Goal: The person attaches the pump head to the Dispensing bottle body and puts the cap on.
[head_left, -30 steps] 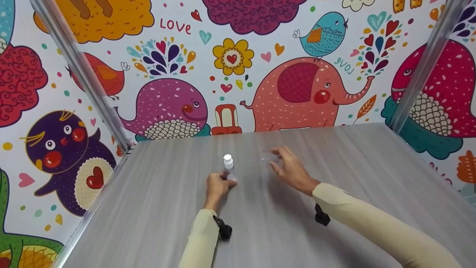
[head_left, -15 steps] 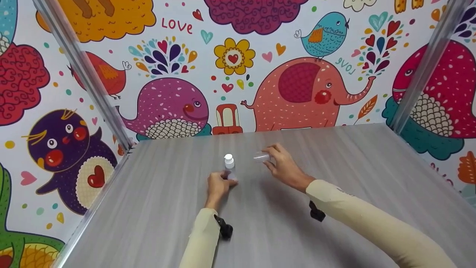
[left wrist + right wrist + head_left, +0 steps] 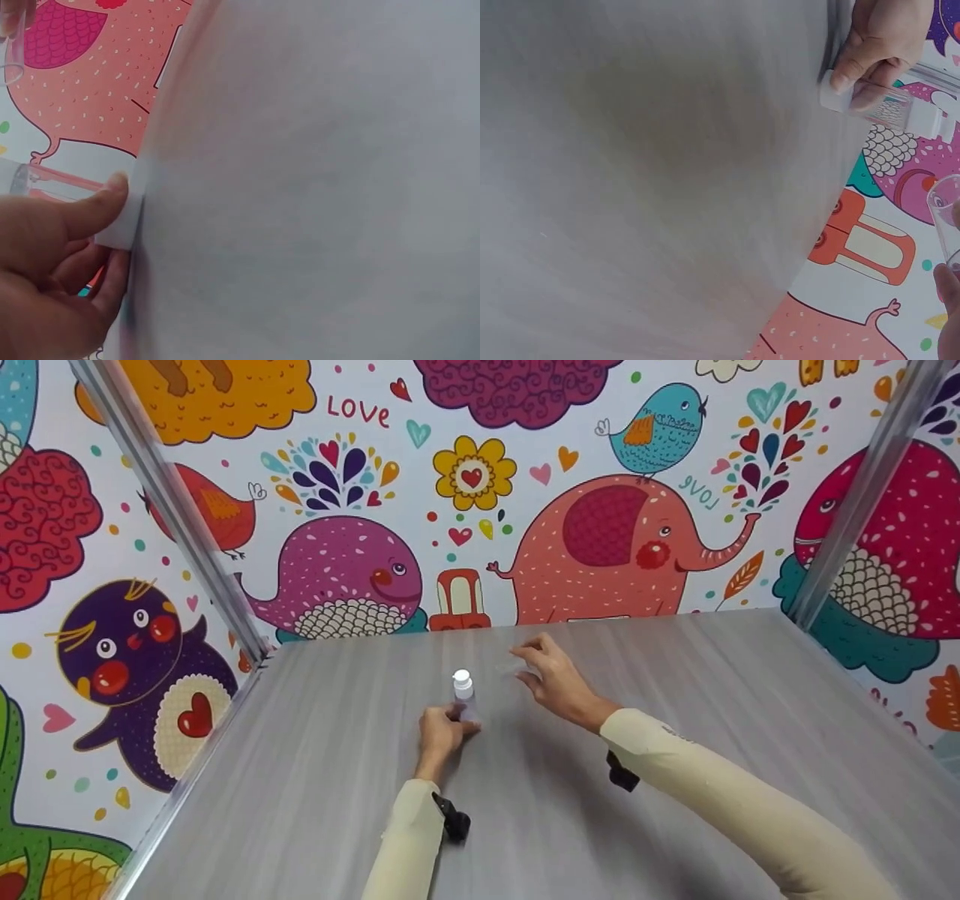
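Observation:
A small clear pump bottle (image 3: 463,685) with a white pump head and a white base stands upright on the table. My left hand (image 3: 441,733) grips it low down, thumb and fingers on either side of the white base (image 3: 120,223) in the left wrist view. To the right of the bottle and apart from it, my right hand (image 3: 559,679) pinches a clear plastic cap (image 3: 943,214) between thumb and fingers, off the table. This cap is see-through and faint in the head view; its round open rim shows in the right wrist view.
The grey wood-grain table (image 3: 322,780) runs back to a wall (image 3: 465,540) printed with cartoon animals. Metal posts (image 3: 180,525) rise at the back left and back right corners. Both wrists carry a small black camera (image 3: 454,819).
My right hand has moved left and slightly farther back, bringing the clear cap nearer the pump bottle. The cap's angle has changed. My left hand has kept its hold on the bottle.

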Tool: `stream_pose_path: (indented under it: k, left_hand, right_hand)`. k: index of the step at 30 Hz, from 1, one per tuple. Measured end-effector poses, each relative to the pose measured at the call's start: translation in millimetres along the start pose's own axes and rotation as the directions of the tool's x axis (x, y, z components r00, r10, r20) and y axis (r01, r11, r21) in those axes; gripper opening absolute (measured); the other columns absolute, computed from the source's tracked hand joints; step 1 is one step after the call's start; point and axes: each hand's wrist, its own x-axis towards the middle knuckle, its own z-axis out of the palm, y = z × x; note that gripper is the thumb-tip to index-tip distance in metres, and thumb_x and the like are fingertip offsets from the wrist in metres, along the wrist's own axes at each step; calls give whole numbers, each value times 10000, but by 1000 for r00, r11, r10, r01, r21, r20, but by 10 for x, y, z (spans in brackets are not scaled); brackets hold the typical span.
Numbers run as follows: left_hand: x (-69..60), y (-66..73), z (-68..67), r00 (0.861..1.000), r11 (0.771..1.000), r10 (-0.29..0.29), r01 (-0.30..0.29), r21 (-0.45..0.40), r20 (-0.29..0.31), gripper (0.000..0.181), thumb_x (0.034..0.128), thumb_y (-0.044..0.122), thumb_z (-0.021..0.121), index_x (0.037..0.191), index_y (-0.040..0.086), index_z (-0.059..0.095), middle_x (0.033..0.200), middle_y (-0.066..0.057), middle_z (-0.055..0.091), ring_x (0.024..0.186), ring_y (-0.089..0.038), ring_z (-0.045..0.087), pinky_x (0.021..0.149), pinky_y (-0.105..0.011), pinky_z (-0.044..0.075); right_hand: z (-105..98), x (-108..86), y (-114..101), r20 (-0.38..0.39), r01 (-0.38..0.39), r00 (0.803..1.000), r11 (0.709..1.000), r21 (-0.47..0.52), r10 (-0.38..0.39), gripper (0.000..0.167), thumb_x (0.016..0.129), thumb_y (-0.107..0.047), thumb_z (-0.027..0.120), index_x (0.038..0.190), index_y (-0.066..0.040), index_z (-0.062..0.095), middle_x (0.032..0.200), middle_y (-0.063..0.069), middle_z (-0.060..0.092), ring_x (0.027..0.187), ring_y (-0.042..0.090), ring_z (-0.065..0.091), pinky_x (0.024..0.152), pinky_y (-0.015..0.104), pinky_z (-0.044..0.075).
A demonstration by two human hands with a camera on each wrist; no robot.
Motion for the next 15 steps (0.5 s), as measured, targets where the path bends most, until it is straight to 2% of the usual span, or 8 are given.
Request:
stream_pose_path:
  k: [5,10,15]
  left_hand:
    - [3,4,-4,1000,1000,1,-1,-7,2,381,745,34,833,1096,-71,730,1096,-241,736,1060,-326,705,944,-454,535]
    - [-8,-10,0,1000,1000,4,-4,-15,9,382,744,18,821,1103,-73,727,1101,-249,732,1052,-332,705,939,-467,536]
    - [0,-14,2,1000,999,24,-24,-23,3,366,730,2,811,1076,-84,730,1053,-248,743,995,-321,714,906,-460,545]
  right_hand:
    - [22,76,-65,29,-37,999,999,-19,38,439,883,-16,718,1302,-17,589,1153,139,590,1063,251,620,969,350,539]
    - [60,140,-158,85,-80,993,996,-31,83,418,892,-29,712,1283,-16,565,1163,142,608,1093,255,628,980,354,534]
    - [90,223,-231,87,-39,995,999,-37,42,397,895,-30,709,1272,-20,585,1194,136,621,1135,256,633,990,350,525]
